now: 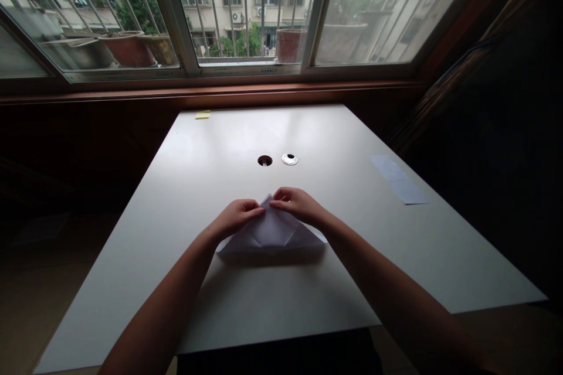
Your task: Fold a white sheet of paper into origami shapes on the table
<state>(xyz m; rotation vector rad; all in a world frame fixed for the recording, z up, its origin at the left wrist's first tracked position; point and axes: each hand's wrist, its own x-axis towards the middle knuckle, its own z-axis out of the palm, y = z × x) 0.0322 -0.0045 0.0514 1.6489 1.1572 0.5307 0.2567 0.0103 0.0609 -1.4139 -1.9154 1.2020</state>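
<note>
A folded sheet of white paper (269, 228), roughly triangular with its point away from me, is between my hands over the middle of the table. Creases run across its face, and its near edge casts a shadow on the tabletop. My left hand (237, 215) pinches the paper just left of the tip, thumb on top. On the other side of the tip, my right hand (297, 204) grips it between thumb and fingers. The fingers behind the paper are partly hidden.
The white table (176, 187) has a round cable hole (264, 160) beyond the paper, with a metal grommet cover (290, 159) beside it. Another paper sheet (399, 180) lies at the right. Yellow sticky notes (203, 115) are at the far left edge, below a barred window (246, 12).
</note>
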